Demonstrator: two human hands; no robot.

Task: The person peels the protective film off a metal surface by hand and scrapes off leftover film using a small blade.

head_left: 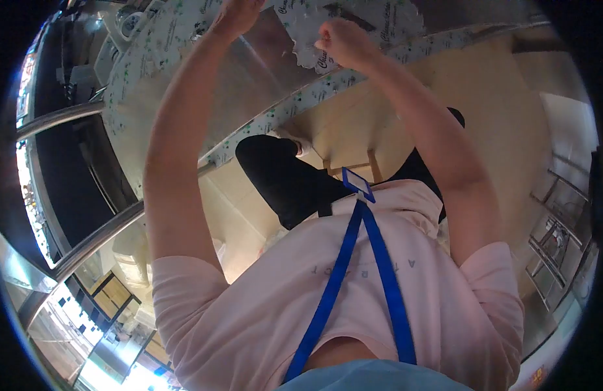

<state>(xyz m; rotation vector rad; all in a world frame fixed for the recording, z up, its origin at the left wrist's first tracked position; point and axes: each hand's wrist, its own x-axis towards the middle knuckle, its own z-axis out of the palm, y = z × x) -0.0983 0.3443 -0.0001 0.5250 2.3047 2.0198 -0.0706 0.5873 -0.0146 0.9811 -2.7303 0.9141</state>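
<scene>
A metal sheet [269, 49] lies on the work surface at the top, partly covered by printed protective film [298, 29] with ragged edges. My left hand [239, 16] is over the sheet's left part, cut off by the top edge of the view, so its fingertips are hidden. To the right, my right hand [344, 44] is closed, its fingers curled together beside the ragged film; whatever it holds, if anything, is too small to make out.
More printed film [135, 91] covers the surface at the left. Metal rails [86, 244] run along the left side. A wooden stool [372, 166] stands below the surface edge, near my knees. A metal rack [549, 251] is at the far right.
</scene>
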